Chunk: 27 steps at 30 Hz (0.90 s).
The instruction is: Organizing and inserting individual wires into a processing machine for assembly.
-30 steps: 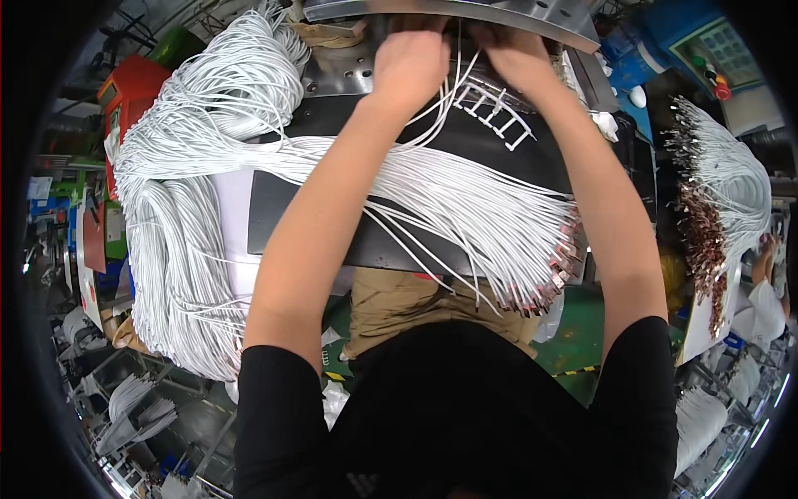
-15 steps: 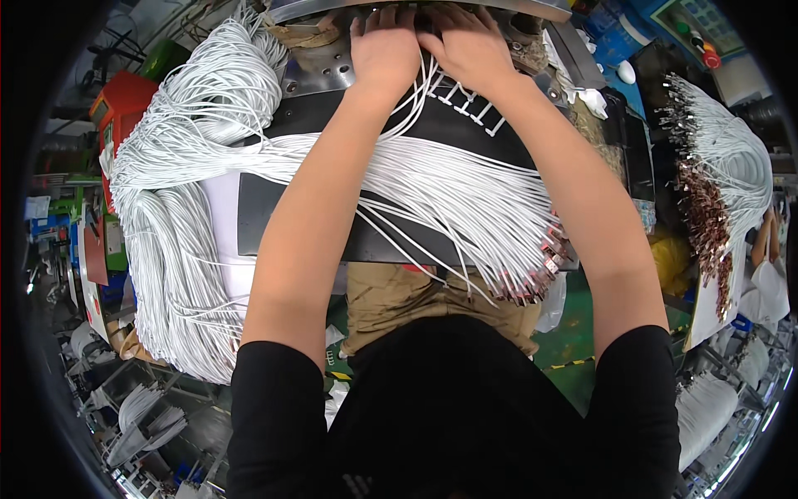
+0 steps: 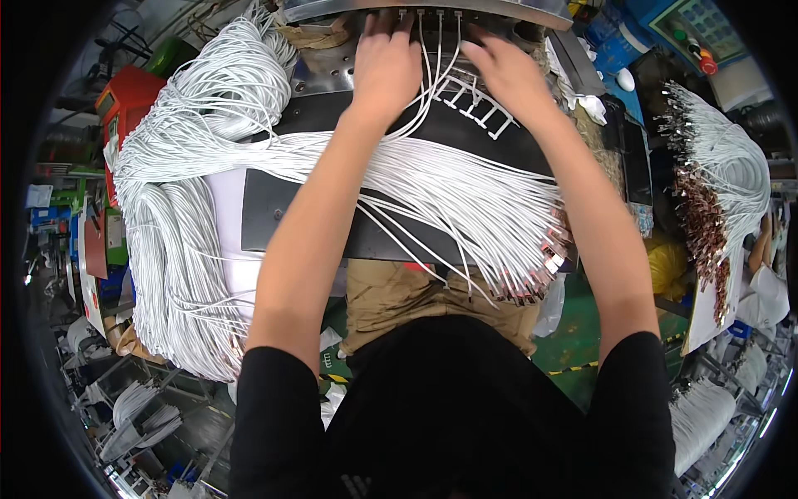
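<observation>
Several thin white cables [image 3: 440,58] run up into a metal fixture under the steel bar [image 3: 432,10] of a machine, their ends lying side by side. My left hand [image 3: 387,71] reaches to the left end of that row, fingers stretched forward and apart, the tips blurred beside the leftmost cable. To the right of the row is my right hand [image 3: 509,76], open, its fingers apart and no cable seen in them. A white ladder-shaped plastic piece [image 3: 474,106] lies below it. Under my forearms a large bundle of white cables [image 3: 457,187] with metal-tipped ends spreads across a black board [image 3: 278,212].
Thick coils of white cable [image 3: 170,258] hang at the left beside a red box [image 3: 133,96]. More cables with coppery ends [image 3: 702,216] lie on a board at the right. A control panel [image 3: 694,33] stands at the back right. Part of another person's arm [image 3: 761,245] shows far right.
My right hand has moved right, away from my left hand, uncovering the cable ends in the fixture. The plastic piece has shifted slightly right. My left hand stays near the bar.
</observation>
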Each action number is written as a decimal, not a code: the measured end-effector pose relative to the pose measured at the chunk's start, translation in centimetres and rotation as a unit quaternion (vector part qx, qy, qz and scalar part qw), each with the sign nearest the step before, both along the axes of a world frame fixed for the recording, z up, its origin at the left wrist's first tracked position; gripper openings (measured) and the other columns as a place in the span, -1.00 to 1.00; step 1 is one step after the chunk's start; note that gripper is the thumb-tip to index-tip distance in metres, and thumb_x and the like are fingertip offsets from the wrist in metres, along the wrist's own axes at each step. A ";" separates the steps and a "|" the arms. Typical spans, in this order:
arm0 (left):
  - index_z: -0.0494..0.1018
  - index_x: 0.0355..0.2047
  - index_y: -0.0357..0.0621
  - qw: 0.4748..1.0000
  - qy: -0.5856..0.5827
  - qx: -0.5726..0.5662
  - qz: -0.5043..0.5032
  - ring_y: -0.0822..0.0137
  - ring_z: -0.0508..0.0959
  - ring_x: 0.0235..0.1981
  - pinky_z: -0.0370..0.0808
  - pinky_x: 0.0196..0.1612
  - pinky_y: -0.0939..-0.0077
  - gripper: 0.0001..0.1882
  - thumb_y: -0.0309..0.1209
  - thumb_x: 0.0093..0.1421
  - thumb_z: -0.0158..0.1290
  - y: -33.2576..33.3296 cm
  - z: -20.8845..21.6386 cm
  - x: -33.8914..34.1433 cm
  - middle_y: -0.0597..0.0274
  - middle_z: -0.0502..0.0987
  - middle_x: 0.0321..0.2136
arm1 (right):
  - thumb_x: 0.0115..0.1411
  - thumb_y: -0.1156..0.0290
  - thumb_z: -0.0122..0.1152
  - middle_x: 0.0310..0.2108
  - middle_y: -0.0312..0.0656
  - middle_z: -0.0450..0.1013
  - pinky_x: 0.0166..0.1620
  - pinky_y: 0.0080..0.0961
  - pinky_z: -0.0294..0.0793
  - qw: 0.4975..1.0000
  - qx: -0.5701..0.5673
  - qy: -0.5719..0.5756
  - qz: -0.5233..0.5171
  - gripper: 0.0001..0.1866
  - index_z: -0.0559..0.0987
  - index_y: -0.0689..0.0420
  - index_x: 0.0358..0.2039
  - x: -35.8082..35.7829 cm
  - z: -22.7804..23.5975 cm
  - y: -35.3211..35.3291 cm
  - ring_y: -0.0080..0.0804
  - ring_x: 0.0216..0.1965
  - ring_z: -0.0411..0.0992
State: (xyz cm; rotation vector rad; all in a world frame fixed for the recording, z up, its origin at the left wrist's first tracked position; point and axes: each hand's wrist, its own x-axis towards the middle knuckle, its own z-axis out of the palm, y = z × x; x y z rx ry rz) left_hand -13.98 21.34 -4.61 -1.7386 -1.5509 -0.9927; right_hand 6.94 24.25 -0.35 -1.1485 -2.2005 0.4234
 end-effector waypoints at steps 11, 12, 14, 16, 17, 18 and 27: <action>0.49 -0.34 -0.26 0.367 -0.876 -0.279 -0.140 0.33 0.60 -0.40 0.51 -0.36 0.50 -0.64 -0.20 0.42 -0.05 -33.3 -4.9 1.4 0.13 0.60 -0.43 | 0.26 0.47 0.06 -0.45 -0.25 0.43 -0.31 -0.42 0.41 0.952 -0.208 0.084 -0.210 -0.89 0.50 0.23 -0.33 22.5 -13.7 -28.1 -0.46 -0.39 0.41; 0.49 -0.34 -0.25 0.399 -0.900 -0.170 -0.038 0.34 0.59 -0.40 0.51 -0.35 0.51 -0.65 -0.21 0.43 -0.06 -33.3 -5.6 1.6 0.14 0.60 -0.43 | 0.23 0.41 0.14 -0.27 -0.14 0.47 -0.19 -0.41 0.45 0.968 -0.176 0.061 -0.168 -0.79 0.52 0.25 -0.17 21.0 -15.3 -30.3 -0.38 -0.22 0.44; 0.48 -0.30 -0.24 0.431 -0.885 -0.172 -0.038 0.35 0.58 -0.37 0.49 -0.33 0.51 -0.70 -0.24 0.42 -0.04 -33.3 -7.4 0.9 0.16 0.60 -0.39 | 0.20 0.35 0.23 -0.09 -0.03 0.51 -0.06 -0.39 0.50 0.981 -0.145 0.040 -0.121 -0.62 0.54 0.26 -0.01 19.7 -17.1 -31.3 -0.31 -0.06 0.48; 0.47 -0.20 -0.22 0.490 -0.852 -0.181 -0.047 0.37 0.56 -0.32 0.46 -0.29 0.49 -0.78 -0.30 0.41 0.00 -32.3 -8.3 0.1 0.20 0.60 -0.30 | 0.20 0.38 0.22 0.04 -0.05 0.44 0.01 -0.33 0.48 0.944 -0.261 0.159 -0.127 -0.55 0.46 0.24 0.09 19.7 -17.5 -30.5 -0.28 0.03 0.44; 0.47 -0.20 -0.22 0.490 -0.852 -0.181 -0.050 0.37 0.56 -0.32 0.46 -0.29 0.49 -0.78 -0.30 0.41 0.00 -32.0 -8.5 -0.1 0.20 0.60 -0.30 | 0.20 0.39 0.22 0.11 -0.05 0.40 0.04 -0.30 0.48 0.915 -0.314 0.216 -0.129 -0.51 0.42 0.23 0.14 19.9 -17.5 -30.0 -0.27 0.08 0.41; 0.47 -0.20 -0.22 0.485 -0.855 -0.180 -0.038 0.37 0.56 -0.32 0.47 -0.29 0.49 -0.80 -0.32 0.40 0.00 -31.7 -8.5 -0.1 0.21 0.60 -0.31 | 0.20 0.39 0.22 0.11 -0.05 0.40 0.04 -0.30 0.48 0.916 -0.311 0.216 -0.131 -0.51 0.42 0.23 0.14 20.1 -17.6 -29.6 -0.27 0.08 0.41; 0.47 -0.19 -0.23 0.501 -0.850 -0.160 -0.017 0.34 0.62 -0.30 0.55 -0.29 0.47 -0.80 -0.34 0.39 0.00 -32.1 -9.9 -1.3 0.20 0.60 -0.30 | 0.22 0.49 0.18 0.26 -0.10 0.23 0.22 -0.25 0.36 0.906 -0.396 0.134 -0.065 -0.29 0.14 0.15 0.35 20.0 -13.0 -25.1 -0.25 0.24 0.26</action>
